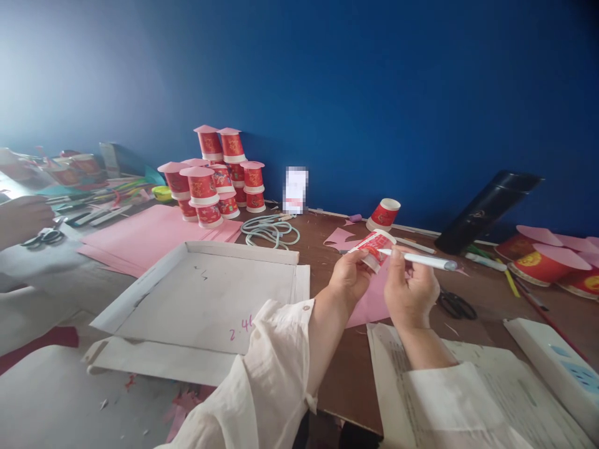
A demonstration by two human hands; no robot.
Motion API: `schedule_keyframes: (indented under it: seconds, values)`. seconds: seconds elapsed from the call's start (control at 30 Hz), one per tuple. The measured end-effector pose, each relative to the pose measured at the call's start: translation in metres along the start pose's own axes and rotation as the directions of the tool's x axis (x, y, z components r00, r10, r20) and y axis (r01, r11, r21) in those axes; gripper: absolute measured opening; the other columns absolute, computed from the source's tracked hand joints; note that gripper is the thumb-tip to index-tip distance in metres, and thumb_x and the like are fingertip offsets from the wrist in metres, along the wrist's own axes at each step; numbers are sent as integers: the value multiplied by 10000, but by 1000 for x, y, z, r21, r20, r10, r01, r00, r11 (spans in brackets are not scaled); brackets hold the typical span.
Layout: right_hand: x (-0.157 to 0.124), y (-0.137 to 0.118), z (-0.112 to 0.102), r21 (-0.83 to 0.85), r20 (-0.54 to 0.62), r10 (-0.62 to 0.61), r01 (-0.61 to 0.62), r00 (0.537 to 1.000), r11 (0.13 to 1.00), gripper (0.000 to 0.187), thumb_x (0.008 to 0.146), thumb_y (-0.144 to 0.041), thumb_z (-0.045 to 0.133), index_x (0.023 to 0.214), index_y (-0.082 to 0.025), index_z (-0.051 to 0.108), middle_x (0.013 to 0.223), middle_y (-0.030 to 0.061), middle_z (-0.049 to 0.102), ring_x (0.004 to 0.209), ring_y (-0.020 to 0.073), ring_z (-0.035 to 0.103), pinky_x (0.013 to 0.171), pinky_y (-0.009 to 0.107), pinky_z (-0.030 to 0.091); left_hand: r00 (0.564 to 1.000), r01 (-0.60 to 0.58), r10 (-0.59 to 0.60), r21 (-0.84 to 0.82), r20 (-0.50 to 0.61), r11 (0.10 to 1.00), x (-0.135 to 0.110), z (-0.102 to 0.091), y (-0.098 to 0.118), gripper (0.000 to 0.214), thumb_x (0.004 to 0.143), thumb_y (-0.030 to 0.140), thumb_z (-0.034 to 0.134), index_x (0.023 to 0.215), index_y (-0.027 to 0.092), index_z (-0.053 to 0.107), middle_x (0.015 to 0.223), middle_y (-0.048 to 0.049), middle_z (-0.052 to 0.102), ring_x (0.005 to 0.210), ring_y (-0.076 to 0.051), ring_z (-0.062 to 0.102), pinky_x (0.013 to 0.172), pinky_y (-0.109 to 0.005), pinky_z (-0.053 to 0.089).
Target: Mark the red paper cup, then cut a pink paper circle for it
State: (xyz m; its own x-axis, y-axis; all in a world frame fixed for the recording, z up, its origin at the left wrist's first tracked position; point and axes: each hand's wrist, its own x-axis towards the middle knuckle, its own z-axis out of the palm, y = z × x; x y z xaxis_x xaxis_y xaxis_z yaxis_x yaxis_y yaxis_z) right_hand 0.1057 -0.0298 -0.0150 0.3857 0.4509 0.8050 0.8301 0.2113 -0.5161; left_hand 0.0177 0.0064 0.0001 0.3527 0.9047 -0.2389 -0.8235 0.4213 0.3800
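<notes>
My left hand [349, 274] is closed around a red and white paper cup [374, 247], held on its side above the brown table [322, 262]. My right hand [409, 293] grips a white pen [423, 259] whose tip touches the cup's side. Under both hands lies a pink paper sheet [372, 302]. Both wrists wear white sleeves.
A stack of red cups with pink lids [215, 178] stands at the back, with pink sheets [150, 234] in front of it. A flat white cardboard tray [201, 299], a coiled cable [269, 231], black scissors [456, 305], a black flask [486, 209] and another person's hand [21, 218] surround me.
</notes>
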Motion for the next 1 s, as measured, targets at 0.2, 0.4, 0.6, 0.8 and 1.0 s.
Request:
schedule_keyframes:
  seconds: [0.2,0.4,0.6,0.8,1.0]
  values:
    - [-1,2,1,-17,20,16,-15,1000,1000,377,971,-446,501,984,-148,731,947,146,772,875,270,719,808,396,544,1000,1,0,-35,13,999,4,-3,-2,112,705,40,627,688,147,653,714,-41,643,670,-138,592,853,-303,464]
    - [-1,3,1,-16,20,12,-12,1000,1000,365,968,-434,512,990,-142,731,949,154,768,890,277,720,815,402,548,999,12,-11,-25,41,1000,9,-8,-3,121,672,54,664,696,173,652,686,-35,630,664,-151,584,805,-298,460]
    - [-1,2,0,19,31,9,-9,999,1000,374,969,-442,514,987,-136,728,949,156,762,903,274,717,816,392,545,999,3,-1,-55,43,998,7,-5,-2,107,682,43,643,728,134,674,721,-49,660,665,-134,595,816,-275,460]
    - [-1,0,-2,120,39,63,-67,997,991,416,972,-499,513,1064,-151,722,976,141,759,848,252,714,787,382,544,995,-77,81,-66,60,995,6,-4,-4,168,682,54,661,814,147,707,812,-50,715,775,-151,652,882,-277,466]
    - [-2,4,0,122,85,57,-67,995,990,419,973,-491,519,1119,-154,721,958,134,755,869,260,719,791,395,550,995,-92,93,-68,16,993,10,-4,-6,261,640,44,701,872,164,710,854,-34,729,887,-168,678,934,-274,443]
